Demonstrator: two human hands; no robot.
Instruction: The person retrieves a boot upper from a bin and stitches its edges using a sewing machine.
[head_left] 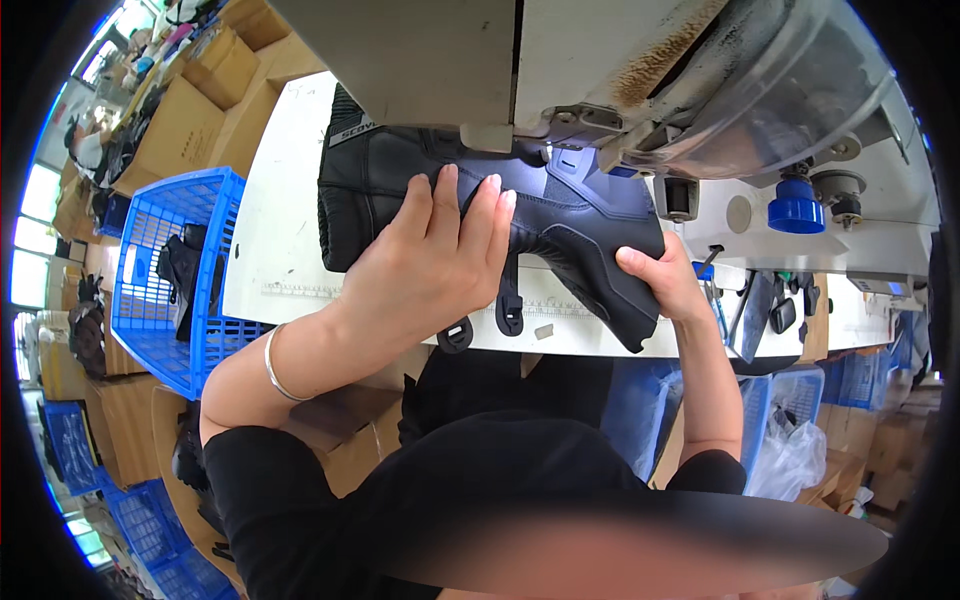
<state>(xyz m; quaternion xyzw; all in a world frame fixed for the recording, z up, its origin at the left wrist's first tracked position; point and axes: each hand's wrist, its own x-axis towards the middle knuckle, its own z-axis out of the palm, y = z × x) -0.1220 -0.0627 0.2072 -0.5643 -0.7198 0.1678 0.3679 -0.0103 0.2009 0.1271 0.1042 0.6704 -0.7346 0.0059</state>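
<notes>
Black leather boot upper (560, 215) lies flat on the white worktable (285, 200), its top edge under the sewing machine head (600, 70). Left hand (435, 265) is spread wide, palm down, fingers pressing the panel's middle. Right hand (665, 280) pinches the panel's right edge, thumb on top. Blue plastic basket (165, 275) holding dark pieces stands just left of the table

Sewing factory floor: industrial sewing machine (640, 80) at 12 o'clock, blue plastic crates (165, 270) at 9, stacked cardboard boxes (190, 110) at 10.
</notes>
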